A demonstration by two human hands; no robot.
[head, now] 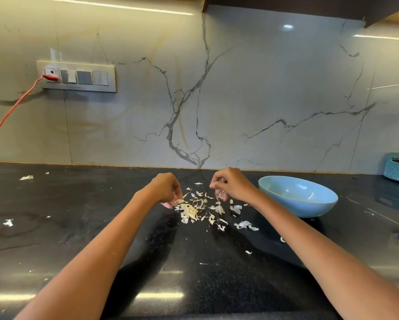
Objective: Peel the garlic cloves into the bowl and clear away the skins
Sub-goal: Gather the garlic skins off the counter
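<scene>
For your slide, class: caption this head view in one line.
Both hands, left and right, gather garlic skins on the dark counter beside a blue bowl.

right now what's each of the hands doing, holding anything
Left hand: fingers curled, pinching garlic skins at the edge of the pile.
Right hand: fingers curled round a small pale piece, skin or clove cannot be told.

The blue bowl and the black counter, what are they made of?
The blue bowl looks like glazed ceramic: smooth, evenly coloured, with soft shine inside, though it could be melamine. The black counter looks like polished stone, probably granite: tiny pale speckles and mirror-like reflections of the lights.
</scene>
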